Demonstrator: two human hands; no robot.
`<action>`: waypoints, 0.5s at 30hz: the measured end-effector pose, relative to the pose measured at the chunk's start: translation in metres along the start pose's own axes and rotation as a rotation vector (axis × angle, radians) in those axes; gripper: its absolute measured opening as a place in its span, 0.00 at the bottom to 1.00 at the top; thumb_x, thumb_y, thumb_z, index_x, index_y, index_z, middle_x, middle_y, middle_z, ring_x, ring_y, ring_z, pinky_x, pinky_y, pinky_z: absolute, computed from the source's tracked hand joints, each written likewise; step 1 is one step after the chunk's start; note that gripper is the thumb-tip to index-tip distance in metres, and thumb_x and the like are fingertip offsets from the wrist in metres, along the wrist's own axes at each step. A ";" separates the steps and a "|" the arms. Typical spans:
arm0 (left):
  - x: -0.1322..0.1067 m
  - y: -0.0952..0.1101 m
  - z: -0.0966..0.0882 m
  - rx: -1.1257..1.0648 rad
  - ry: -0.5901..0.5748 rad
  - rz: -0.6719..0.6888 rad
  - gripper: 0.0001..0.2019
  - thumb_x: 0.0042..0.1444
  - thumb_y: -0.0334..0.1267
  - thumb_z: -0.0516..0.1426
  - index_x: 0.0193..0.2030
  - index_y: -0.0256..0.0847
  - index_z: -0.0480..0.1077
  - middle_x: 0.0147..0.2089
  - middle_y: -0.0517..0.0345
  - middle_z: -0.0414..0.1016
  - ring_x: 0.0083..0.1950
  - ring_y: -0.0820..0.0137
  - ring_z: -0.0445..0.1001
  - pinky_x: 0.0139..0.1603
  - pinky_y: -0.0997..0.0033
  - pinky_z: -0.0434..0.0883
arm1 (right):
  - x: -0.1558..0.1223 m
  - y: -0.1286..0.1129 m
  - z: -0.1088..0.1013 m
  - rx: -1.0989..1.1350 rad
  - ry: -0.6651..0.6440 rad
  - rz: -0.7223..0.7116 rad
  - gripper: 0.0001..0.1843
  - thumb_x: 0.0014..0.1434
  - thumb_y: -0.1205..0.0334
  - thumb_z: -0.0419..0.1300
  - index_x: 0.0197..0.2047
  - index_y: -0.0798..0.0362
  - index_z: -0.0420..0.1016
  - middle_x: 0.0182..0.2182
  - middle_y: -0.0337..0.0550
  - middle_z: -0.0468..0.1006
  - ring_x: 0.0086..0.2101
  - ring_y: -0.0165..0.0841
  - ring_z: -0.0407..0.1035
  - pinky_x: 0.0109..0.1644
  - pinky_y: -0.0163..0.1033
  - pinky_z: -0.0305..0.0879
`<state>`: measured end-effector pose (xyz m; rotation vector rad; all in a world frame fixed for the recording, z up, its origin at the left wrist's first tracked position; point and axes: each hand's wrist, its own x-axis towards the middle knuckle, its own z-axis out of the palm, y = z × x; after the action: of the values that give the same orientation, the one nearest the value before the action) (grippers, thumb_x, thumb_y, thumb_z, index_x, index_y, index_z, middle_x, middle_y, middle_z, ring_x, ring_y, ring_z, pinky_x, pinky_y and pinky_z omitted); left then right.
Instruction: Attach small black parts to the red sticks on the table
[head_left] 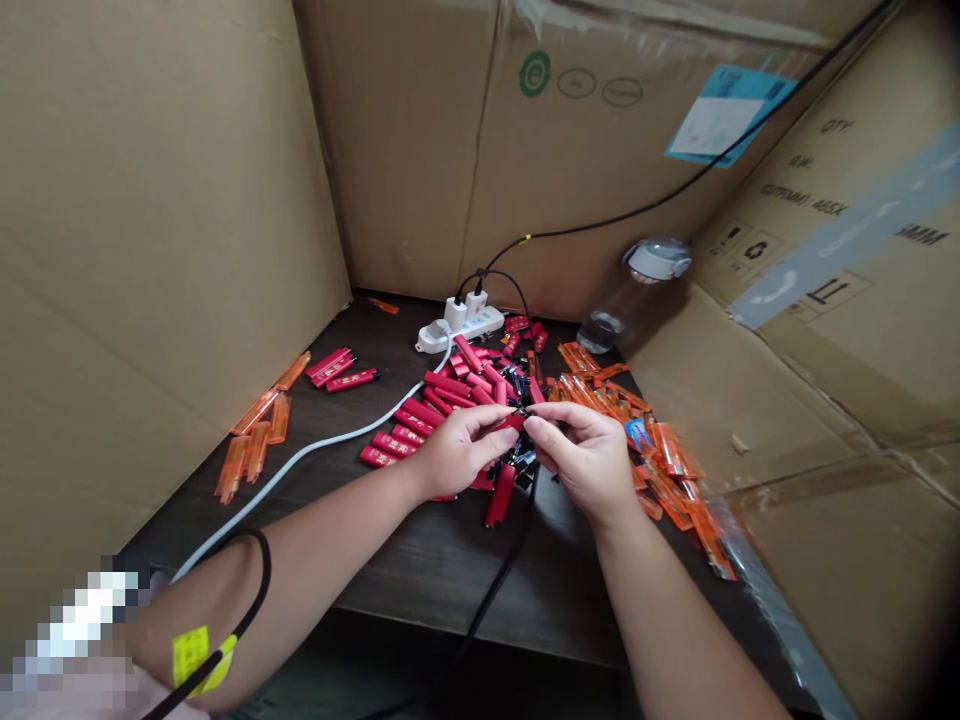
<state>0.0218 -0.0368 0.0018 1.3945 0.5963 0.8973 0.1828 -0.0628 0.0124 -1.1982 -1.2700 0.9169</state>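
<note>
My left hand (pixel 469 447) grips a red lighter (pixel 511 422) between thumb and fingers, above the middle of a dark table. My right hand (pixel 581 448) meets it from the other side, thumb and index finger pinched at the lighter's dark end. What lies between those right fingertips is too small to make out. Below and behind both hands spreads a heap of red lighters (pixel 450 388), with small black parts mixed in. One red lighter (pixel 500 495) lies apart at the heap's near side. Clear orange lighter bodies (pixel 671 450) are piled just right of my right hand.
More orange bodies (pixel 255 445) and a few red lighters (pixel 341 370) lie at the left. A white power strip (pixel 469 328) with plugs and a water bottle (pixel 622 290) stand at the back. Cardboard walls (pixel 405 150) enclose the dark table (pixel 420 560). A white cable (pixel 322 442) crosses it.
</note>
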 end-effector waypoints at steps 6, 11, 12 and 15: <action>0.000 -0.002 -0.001 0.020 0.000 -0.015 0.14 0.55 0.45 0.57 0.41 0.37 0.72 0.28 0.61 0.66 0.26 0.77 0.63 0.28 0.75 0.62 | 0.001 0.002 0.001 0.110 -0.027 0.084 0.16 0.45 0.53 0.69 0.32 0.56 0.76 0.14 0.32 0.65 0.14 0.22 0.55 0.15 0.29 0.50; 0.000 -0.003 -0.002 0.005 -0.009 -0.018 0.13 0.56 0.45 0.56 0.36 0.35 0.71 0.27 0.62 0.64 0.25 0.78 0.62 0.27 0.76 0.62 | 0.000 0.005 0.007 0.167 -0.010 0.093 0.14 0.45 0.55 0.69 0.31 0.56 0.76 0.13 0.31 0.64 0.13 0.22 0.55 0.15 0.29 0.49; 0.000 -0.003 -0.002 -0.003 -0.011 -0.018 0.13 0.56 0.45 0.56 0.35 0.35 0.71 0.27 0.62 0.64 0.25 0.78 0.62 0.27 0.76 0.62 | 0.000 0.007 0.008 0.183 -0.004 0.091 0.13 0.45 0.56 0.69 0.30 0.56 0.76 0.12 0.31 0.64 0.13 0.22 0.55 0.15 0.29 0.49; 0.000 -0.002 -0.001 -0.007 -0.014 -0.011 0.13 0.56 0.45 0.56 0.34 0.35 0.70 0.25 0.62 0.63 0.25 0.78 0.62 0.27 0.76 0.61 | -0.001 0.009 0.011 0.204 0.012 0.070 0.12 0.46 0.56 0.69 0.29 0.56 0.76 0.13 0.32 0.65 0.14 0.22 0.55 0.15 0.30 0.49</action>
<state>0.0212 -0.0362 -0.0004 1.3890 0.5885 0.8793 0.1730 -0.0608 0.0019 -1.0905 -1.1020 1.0626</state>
